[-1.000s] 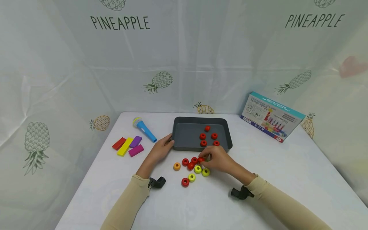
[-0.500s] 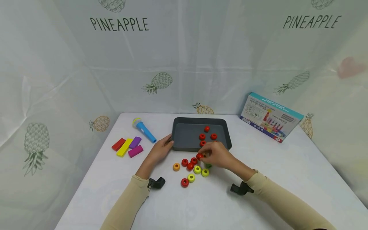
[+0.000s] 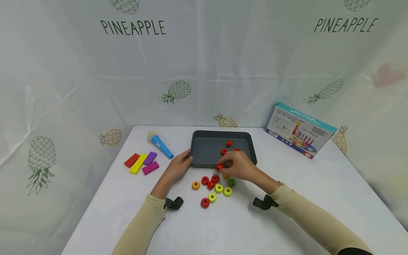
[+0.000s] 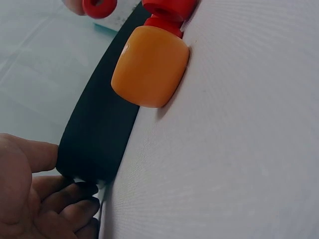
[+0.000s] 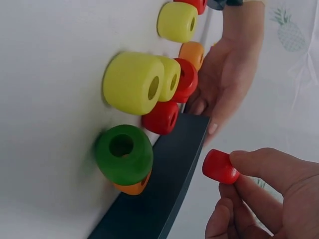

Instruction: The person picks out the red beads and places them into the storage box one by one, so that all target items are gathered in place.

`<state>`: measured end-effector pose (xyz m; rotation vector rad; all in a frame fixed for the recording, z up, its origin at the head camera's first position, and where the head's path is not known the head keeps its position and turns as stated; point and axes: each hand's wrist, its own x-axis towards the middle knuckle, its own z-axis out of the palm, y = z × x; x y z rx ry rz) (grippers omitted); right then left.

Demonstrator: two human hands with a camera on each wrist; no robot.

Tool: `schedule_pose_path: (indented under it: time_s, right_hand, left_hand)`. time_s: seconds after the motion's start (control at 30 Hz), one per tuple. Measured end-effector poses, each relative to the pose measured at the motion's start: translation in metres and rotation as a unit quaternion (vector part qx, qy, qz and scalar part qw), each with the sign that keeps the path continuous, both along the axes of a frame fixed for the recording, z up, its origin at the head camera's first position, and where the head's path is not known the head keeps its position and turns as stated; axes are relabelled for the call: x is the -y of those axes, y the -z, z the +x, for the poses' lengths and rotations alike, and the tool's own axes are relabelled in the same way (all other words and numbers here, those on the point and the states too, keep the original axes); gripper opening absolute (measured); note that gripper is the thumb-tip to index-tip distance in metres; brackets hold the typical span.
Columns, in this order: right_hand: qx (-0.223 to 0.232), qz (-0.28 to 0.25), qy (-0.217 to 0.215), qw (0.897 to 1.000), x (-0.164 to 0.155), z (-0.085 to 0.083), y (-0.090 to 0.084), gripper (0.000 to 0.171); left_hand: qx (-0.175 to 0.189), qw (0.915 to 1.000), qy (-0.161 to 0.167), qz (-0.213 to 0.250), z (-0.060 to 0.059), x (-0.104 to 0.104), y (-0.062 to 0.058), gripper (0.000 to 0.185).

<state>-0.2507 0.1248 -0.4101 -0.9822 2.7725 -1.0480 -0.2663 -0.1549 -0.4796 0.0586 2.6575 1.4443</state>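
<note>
A red bead (image 3: 219, 167) is pinched between the thumb and fingers of my right hand (image 3: 241, 168), over the near edge of the dark grey tray (image 3: 202, 150). In the right wrist view the pinched red bead (image 5: 218, 167) is held above the tray's wall (image 5: 174, 164). My left hand (image 3: 178, 165) holds the tray at its near left corner, thumb and fingers about the corner (image 4: 82, 159) in the left wrist view. Inside the tray lie red beads (image 3: 229, 143), some hidden behind my right hand.
Before the tray lie red, yellow, orange and green (image 3: 231, 182) beads. Left of it are several coloured blocks (image 3: 138, 163) and a blue toy microphone (image 3: 162, 146). A printed toy box (image 3: 301, 131) stands at the back right, near the pineapple-print curtain (image 3: 204, 71).
My right hand has lifted the red bead from the loose group and carried it up to the tray's near edge, uncovering the green bead. The left hand has stayed at the tray corner.
</note>
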Motion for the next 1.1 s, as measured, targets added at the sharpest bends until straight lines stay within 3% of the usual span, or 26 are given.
schedule_pose_path:
  time_s: [0.5, 1.1]
  right_hand:
    - [-0.008, -0.008, 0.032, 0.999, 0.009, -0.027, 0.002, 0.019]
    - [0.035, 0.020, 0.080, 0.996, 0.022, -0.054, 0.016, 0.020]
  left_hand:
    - [0.006, 1.0000, -0.004, -0.005, 0.000, 0.000, 0.002, 0.056]
    - [0.009, 0.9999, -0.004, 0.007, -0.001, -0.001, 0.002, 0.056]
